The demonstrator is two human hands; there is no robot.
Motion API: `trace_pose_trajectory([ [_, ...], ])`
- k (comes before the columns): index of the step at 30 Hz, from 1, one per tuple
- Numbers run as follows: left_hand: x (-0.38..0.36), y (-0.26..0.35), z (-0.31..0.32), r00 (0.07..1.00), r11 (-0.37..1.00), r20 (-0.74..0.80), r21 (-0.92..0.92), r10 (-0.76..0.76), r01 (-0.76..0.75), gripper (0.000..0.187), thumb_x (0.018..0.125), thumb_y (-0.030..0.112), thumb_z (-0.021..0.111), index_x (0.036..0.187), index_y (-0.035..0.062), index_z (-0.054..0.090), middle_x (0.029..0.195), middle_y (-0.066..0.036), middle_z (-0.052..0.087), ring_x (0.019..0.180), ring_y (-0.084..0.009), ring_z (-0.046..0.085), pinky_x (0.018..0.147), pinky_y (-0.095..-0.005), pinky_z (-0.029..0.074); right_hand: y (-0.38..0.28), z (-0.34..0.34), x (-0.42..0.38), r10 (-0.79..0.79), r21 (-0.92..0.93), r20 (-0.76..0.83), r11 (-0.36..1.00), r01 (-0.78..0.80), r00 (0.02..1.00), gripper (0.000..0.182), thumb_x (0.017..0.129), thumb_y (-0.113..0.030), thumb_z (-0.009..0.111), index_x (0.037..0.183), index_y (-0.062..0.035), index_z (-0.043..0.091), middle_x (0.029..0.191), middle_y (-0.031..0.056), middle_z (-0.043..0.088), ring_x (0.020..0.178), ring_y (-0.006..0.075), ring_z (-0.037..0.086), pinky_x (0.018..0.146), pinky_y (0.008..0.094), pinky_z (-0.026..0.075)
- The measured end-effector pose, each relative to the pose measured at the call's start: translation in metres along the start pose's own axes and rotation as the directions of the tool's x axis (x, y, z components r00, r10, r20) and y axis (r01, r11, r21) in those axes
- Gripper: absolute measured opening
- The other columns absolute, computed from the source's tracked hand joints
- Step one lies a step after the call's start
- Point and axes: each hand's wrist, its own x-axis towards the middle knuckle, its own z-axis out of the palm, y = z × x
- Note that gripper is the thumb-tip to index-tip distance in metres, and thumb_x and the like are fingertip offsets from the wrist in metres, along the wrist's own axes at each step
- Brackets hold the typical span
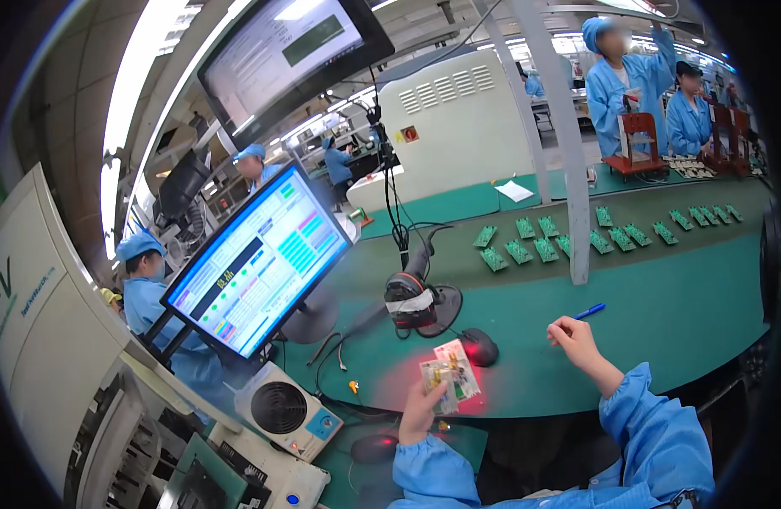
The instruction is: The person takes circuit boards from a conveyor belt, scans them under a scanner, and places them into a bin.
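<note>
Pinched in my left hand (418,413) is a small pale board with gold-coloured parts (439,379), tilted above the green mat. A white card-like piece with a green patch (461,363) shows just behind it, and red light falls over both. The barcode scanner (410,304) rests in its stand, facing this spot. My right hand (580,343) hovers over the mat with its fingers curled together and nothing visible in them. Just beyond those fingers lies a blue pen (591,311). A black mouse (479,347) sits between my hands.
A lit monitor (263,259) stands left, above a small fan unit (290,410). Another mouse (374,448) is near my left sleeve. Several green circuit boards (546,248) lie along the far belt, behind a grey post (579,212). Co-workers in blue are farther back.
</note>
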Motion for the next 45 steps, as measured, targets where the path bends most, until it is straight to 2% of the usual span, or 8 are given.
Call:
trace_pose_trajectory([
  [7, 0.043, 0.038, 0.099, 0.943, 0.967, 0.330, 0.249, -0.036, -0.050, 0.029, 0.086, 0.012, 0.059, 0.112, -0.0010, 0.056, 0.100, -0.001, 0.059, 0.089, -0.0063, 0.053, 0.078, -0.0243, 0.045, 0.033, -0.037, 0.031, -0.128, -0.212, -0.126, 0.972, 0.099, 0.984, 0.019, 0.084, -0.015, 0.057, 0.076, 0.0027, 0.059, 0.066, 0.0092, 0.060, 0.057, 0.0131, 0.057, 0.053, 0.0264, 0.044],
  [17, 0.278, 0.029, 0.100, 0.981, 0.832, 0.147, 0.554, -0.128, 0.026, 0.024, 0.080, 0.015, 0.064, 0.097, -0.0010, 0.062, 0.086, -0.005, 0.065, 0.074, -0.0145, 0.061, 0.063, -0.0300, 0.049, 0.048, -0.034, 0.032, -0.275, -0.460, 0.010, 0.853, 0.248, 0.961, 0.016, 0.080, -0.016, 0.060, 0.075, -0.0012, 0.058, 0.073, 0.0115, 0.058, 0.065, 0.0278, 0.057, 0.057, 0.0366, 0.045],
  [22, 0.391, 0.005, 0.063, 0.990, -0.159, -0.103, 0.980, 0.093, 0.117, 0.041, 0.078, 0.039, 0.055, 0.093, 0.0016, 0.065, 0.092, -0.018, 0.065, 0.087, -0.0334, 0.063, 0.077, -0.0407, 0.049, 0.046, -0.035, 0.032, -0.364, -0.590, 0.133, 0.718, 0.369, 0.922, 0.018, 0.079, -0.022, 0.061, 0.076, -0.0048, 0.055, 0.074, 0.0093, 0.055, 0.070, 0.0272, 0.057, 0.063, 0.0376, 0.046],
  [24, 0.413, -0.013, 0.050, 0.968, -0.253, -0.235, 0.935, 0.085, 0.249, 0.037, 0.082, 0.034, 0.054, 0.107, 0.0081, 0.061, 0.113, -0.016, 0.058, 0.107, -0.0362, 0.053, 0.086, -0.0435, 0.046, 0.049, -0.035, 0.032, -0.400, -0.619, 0.177, 0.665, 0.418, 0.899, 0.019, 0.079, -0.022, 0.061, 0.074, -0.0057, 0.054, 0.073, 0.0076, 0.054, 0.070, 0.0245, 0.056, 0.063, 0.0358, 0.046],
  [31, 0.447, -0.056, 0.035, 0.973, -0.201, -0.182, 0.957, 0.140, 0.208, 0.037, 0.075, 0.031, 0.061, 0.099, 0.0017, 0.062, 0.100, -0.019, 0.063, 0.094, -0.0349, 0.060, 0.080, -0.0428, 0.049, 0.048, -0.036, 0.032, -0.374, -0.666, 0.201, 0.626, 0.406, 0.906, 0.018, 0.078, -0.022, 0.062, 0.073, -0.0064, 0.055, 0.072, 0.0052, 0.052, 0.070, 0.0207, 0.055, 0.064, 0.0322, 0.044],
  [37, 0.480, -0.009, 0.003, 0.921, 0.196, -0.381, 0.900, -0.077, 0.389, 0.038, 0.076, 0.028, 0.062, 0.099, -0.0008, 0.058, 0.091, -0.016, 0.063, 0.089, -0.0326, 0.062, 0.067, -0.0446, 0.050, 0.045, -0.034, 0.033, -0.356, -0.664, 0.207, 0.634, 0.398, 0.912, 0.017, 0.077, -0.021, 0.063, 0.074, -0.0062, 0.056, 0.072, 0.0051, 0.052, 0.070, 0.0202, 0.054, 0.063, 0.0317, 0.044],
  [40, 0.473, -0.012, -0.013, 0.890, 0.012, -0.416, 0.907, 0.188, 0.422, 0.039, 0.080, 0.032, 0.056, 0.105, 0.0022, 0.055, 0.102, -0.019, 0.061, 0.099, -0.0354, 0.058, 0.078, -0.0456, 0.048, 0.048, -0.033, 0.034, -0.351, -0.662, 0.196, 0.642, 0.388, 0.916, 0.017, 0.076, -0.021, 0.064, 0.073, -0.0063, 0.055, 0.072, 0.0049, 0.051, 0.070, 0.0199, 0.054, 0.063, 0.0318, 0.044],
  [45, 0.461, -0.045, -0.056, 0.920, -0.254, -0.368, 0.885, 0.133, 0.390, 0.056, 0.085, 0.049, 0.042, 0.120, 0.0050, 0.049, 0.119, -0.023, 0.051, 0.111, -0.0391, 0.049, 0.091, -0.0465, 0.041, 0.047, -0.033, 0.035, -0.324, -0.682, 0.219, 0.624, 0.382, 0.920, 0.018, 0.076, -0.022, 0.064, 0.076, -0.0065, 0.055, 0.074, 0.0050, 0.051, 0.071, 0.0201, 0.054, 0.063, 0.0319, 0.043],
])
